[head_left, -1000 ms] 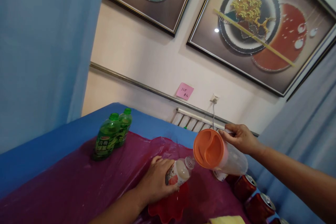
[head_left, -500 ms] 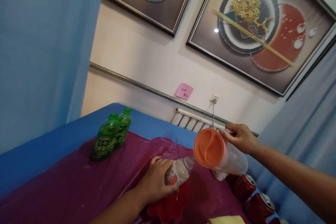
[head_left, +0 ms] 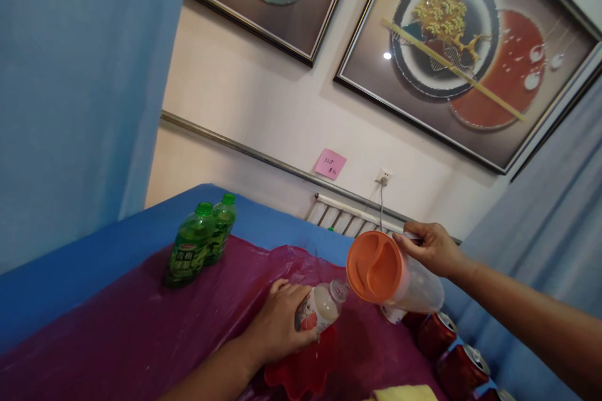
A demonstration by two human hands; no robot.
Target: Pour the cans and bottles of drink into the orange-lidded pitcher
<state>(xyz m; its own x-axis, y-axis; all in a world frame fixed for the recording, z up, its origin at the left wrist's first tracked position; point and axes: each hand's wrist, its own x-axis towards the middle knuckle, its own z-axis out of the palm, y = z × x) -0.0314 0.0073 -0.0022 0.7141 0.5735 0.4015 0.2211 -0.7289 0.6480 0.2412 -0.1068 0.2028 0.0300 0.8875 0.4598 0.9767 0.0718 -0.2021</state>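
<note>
My left hand (head_left: 282, 319) is closed around a clear bottle (head_left: 324, 307) with a printed label, tilted to the right and uncapped. Under it lies a red bowl (head_left: 301, 369) with a wavy rim. By its handle, my right hand (head_left: 433, 250) grips a clear plastic pitcher (head_left: 418, 285) with an orange lid (head_left: 375, 266). The pitcher is tipped to the left, so its lid faces the bottle's mouth. Lid and mouth are very close; I cannot tell whether they touch. Drops show just below the bottle, over the bowl.
Two green bottles (head_left: 190, 247) stand at the left on a purple plastic sheet (head_left: 141, 326). Several red cans (head_left: 463, 369) line the right edge. A yellow cloth (head_left: 404, 393) lies at the bottom. Behind the table are a radiator (head_left: 343, 213) and a plugged socket (head_left: 384, 177).
Both hands, the bottle and the pitcher keep almost the same positions. The view has shifted only very slightly.
</note>
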